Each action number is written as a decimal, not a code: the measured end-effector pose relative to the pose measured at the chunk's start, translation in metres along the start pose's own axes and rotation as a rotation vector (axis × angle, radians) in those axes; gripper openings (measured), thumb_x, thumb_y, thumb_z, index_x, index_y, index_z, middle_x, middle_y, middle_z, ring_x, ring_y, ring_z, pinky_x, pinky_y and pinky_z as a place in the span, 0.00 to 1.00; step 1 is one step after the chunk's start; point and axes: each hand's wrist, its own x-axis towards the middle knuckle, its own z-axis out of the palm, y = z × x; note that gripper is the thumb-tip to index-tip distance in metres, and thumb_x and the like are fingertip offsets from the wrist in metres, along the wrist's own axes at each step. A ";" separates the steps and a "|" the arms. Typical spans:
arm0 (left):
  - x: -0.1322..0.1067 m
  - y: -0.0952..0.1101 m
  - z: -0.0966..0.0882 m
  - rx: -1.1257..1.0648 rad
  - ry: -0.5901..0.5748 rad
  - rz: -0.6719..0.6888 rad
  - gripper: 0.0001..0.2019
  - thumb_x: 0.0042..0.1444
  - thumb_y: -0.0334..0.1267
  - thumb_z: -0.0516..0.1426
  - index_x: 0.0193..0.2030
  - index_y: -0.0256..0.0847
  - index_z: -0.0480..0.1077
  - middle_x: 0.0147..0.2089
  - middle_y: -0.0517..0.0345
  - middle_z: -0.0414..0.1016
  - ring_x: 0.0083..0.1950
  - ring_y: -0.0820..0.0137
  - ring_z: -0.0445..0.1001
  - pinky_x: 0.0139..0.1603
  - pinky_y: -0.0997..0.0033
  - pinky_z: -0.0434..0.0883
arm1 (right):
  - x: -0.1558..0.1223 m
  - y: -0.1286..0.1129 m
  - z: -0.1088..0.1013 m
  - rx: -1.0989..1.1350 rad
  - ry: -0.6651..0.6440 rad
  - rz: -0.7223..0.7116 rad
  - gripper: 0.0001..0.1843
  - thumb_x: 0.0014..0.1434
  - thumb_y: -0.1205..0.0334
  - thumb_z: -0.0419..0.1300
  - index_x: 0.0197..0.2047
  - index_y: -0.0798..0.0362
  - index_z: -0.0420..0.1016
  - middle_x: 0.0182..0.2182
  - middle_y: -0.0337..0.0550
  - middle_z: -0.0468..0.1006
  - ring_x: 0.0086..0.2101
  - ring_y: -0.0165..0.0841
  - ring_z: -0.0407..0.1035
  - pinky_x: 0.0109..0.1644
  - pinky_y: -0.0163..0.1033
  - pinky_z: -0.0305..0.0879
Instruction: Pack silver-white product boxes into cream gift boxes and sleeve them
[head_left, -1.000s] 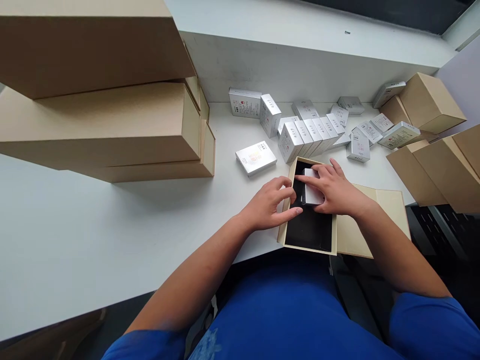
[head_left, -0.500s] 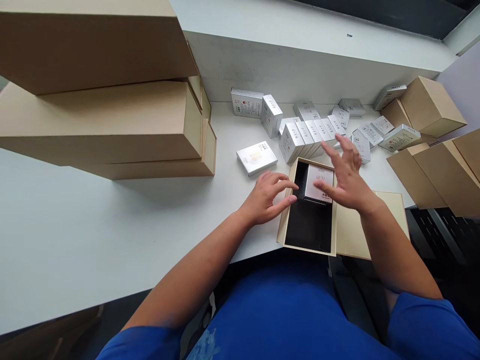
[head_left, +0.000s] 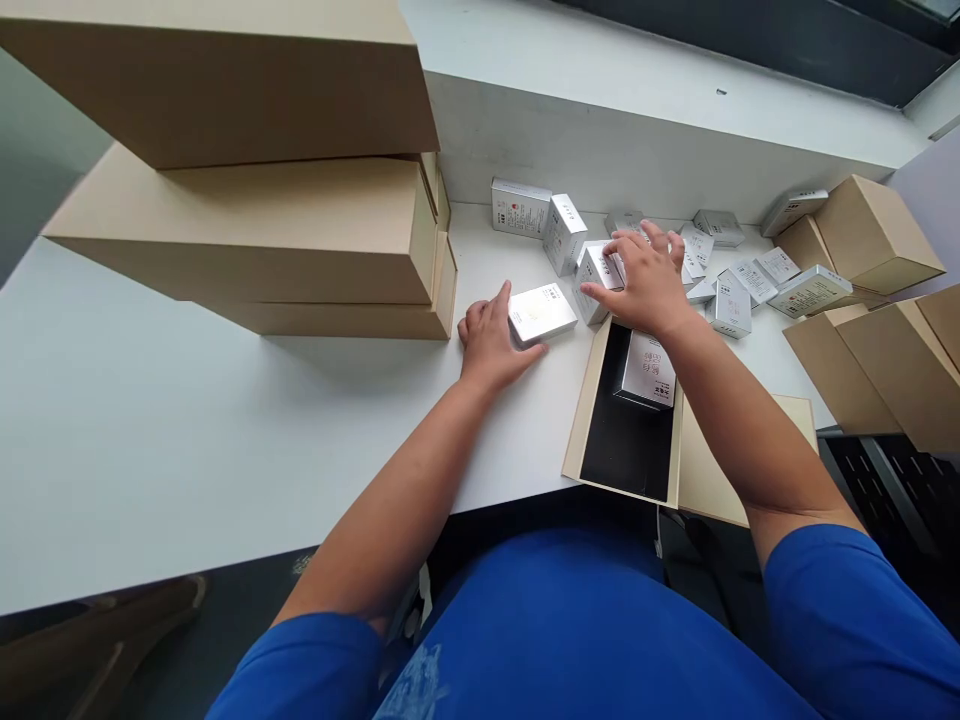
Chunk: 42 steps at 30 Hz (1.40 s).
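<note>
My left hand [head_left: 491, 340] is at the left end of a flat-lying white-and-silver carton [head_left: 541, 313], thumb along its near edge and fingers apart, not closed around it. Over a row of upright silver cartons [head_left: 598, 280] spreads my right hand [head_left: 646, 283]. Its thumb is by the row's left end and the fingers reach over the tops, hiding most of the row. Whether the fingers press on the cartons I cannot tell. Just below stands an open beige gift box [head_left: 585, 420] with a black inside. Silver cartons [head_left: 648, 370] sit in its far part; the near part shows bare black floor.
Large beige boxes [head_left: 300, 220] are stacked on the left of the white table [head_left: 337, 420]. More beige boxes [head_left: 877, 350] stand at the right edge. Loose silver cartons [head_left: 739, 285] lie toward the back, and two stand near the wall [head_left: 521, 207]. The box's lid [head_left: 784, 425] lies folded out right.
My left hand has moved from the gift box's left wall to the flat carton. My right hand has gone from above the gift box to the upright row. The view has shifted slightly.
</note>
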 end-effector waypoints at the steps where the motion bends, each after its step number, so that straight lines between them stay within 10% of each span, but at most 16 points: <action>1: 0.000 0.000 0.001 -0.016 0.002 0.009 0.50 0.47 0.46 0.72 0.78 0.51 0.61 0.74 0.45 0.71 0.77 0.40 0.58 0.78 0.38 0.56 | 0.000 -0.002 0.000 0.017 -0.001 -0.015 0.28 0.69 0.37 0.59 0.61 0.49 0.72 0.67 0.59 0.74 0.76 0.62 0.52 0.78 0.77 0.38; 9: 0.000 0.004 0.001 -0.192 0.135 0.075 0.38 0.45 0.38 0.74 0.65 0.50 0.72 0.64 0.50 0.78 0.65 0.47 0.71 0.69 0.44 0.70 | -0.001 -0.013 0.002 0.042 0.022 -0.086 0.35 0.62 0.59 0.62 0.72 0.50 0.64 0.52 0.53 0.82 0.60 0.57 0.71 0.74 0.76 0.47; 17: 0.002 -0.001 0.009 -0.624 0.150 0.164 0.37 0.46 0.42 0.74 0.65 0.50 0.73 0.67 0.49 0.71 0.53 0.62 0.79 0.51 0.62 0.81 | 0.000 -0.010 -0.029 0.165 0.152 -0.160 0.31 0.64 0.58 0.60 0.70 0.43 0.70 0.55 0.52 0.82 0.54 0.54 0.76 0.64 0.68 0.70; 22: 0.010 -0.002 0.002 -1.080 -0.038 0.093 0.38 0.46 0.52 0.75 0.64 0.51 0.71 0.62 0.52 0.75 0.52 0.61 0.81 0.51 0.61 0.83 | -0.019 -0.016 -0.049 0.321 0.217 -0.311 0.21 0.64 0.58 0.61 0.61 0.41 0.74 0.54 0.50 0.81 0.56 0.52 0.76 0.62 0.65 0.77; 28: 0.005 0.003 -0.015 -1.431 -0.423 0.105 0.42 0.50 0.53 0.72 0.72 0.53 0.65 0.61 0.51 0.79 0.55 0.54 0.83 0.54 0.55 0.84 | -0.036 -0.004 -0.023 0.462 0.394 -0.521 0.16 0.64 0.57 0.63 0.55 0.37 0.72 0.61 0.46 0.74 0.68 0.53 0.68 0.70 0.72 0.70; 33: -0.004 0.009 -0.021 -1.529 -0.511 0.136 0.42 0.52 0.62 0.70 0.70 0.50 0.68 0.69 0.49 0.76 0.70 0.42 0.75 0.61 0.49 0.83 | -0.052 -0.006 -0.007 0.573 0.580 -0.664 0.16 0.64 0.60 0.65 0.53 0.36 0.70 0.60 0.41 0.75 0.62 0.46 0.75 0.65 0.66 0.77; 42: -0.011 0.011 -0.023 -1.382 -0.543 0.123 0.45 0.53 0.77 0.61 0.68 0.47 0.72 0.63 0.44 0.81 0.71 0.41 0.76 0.61 0.44 0.82 | -0.084 -0.029 -0.028 0.585 0.075 -0.470 0.26 0.55 0.52 0.67 0.58 0.36 0.73 0.70 0.47 0.70 0.72 0.55 0.65 0.74 0.73 0.66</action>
